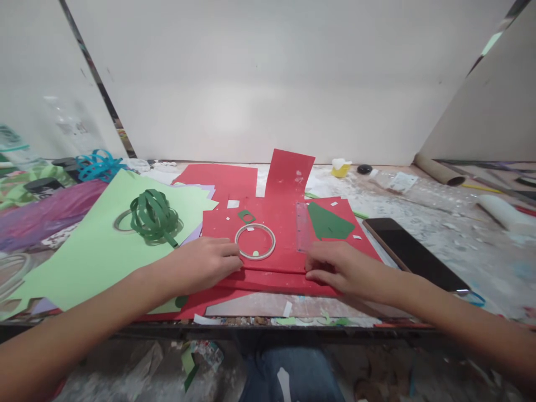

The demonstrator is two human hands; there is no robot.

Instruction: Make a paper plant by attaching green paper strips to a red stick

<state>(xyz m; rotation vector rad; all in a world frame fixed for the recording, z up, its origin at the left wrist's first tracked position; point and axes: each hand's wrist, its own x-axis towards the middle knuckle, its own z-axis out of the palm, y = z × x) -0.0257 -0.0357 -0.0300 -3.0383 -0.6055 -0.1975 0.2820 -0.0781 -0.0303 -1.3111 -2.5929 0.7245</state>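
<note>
Red paper sheets (285,223) lie in the middle of the table, with a narrow rolled or folded red strip (274,271) along their near part. My left hand (211,262) is closed on the left end of that strip, beside a white tape ring (273,241). At the strip's right end, my right hand (335,268) pinches it, its fingers pressed together. A clear ruler (301,226) and a green paper piece (330,221) rest on the red paper just beyond my right hand. The fingertips of both hands are partly hidden.
Light green paper (96,240) bears a bundle of dark green strips (154,216) on the left. A phone (412,254) lies at the right. Farther back are a yellow tub (340,169), a plastic bottle (419,190) and a cardboard tube (439,170). A white panel (268,84) stands behind.
</note>
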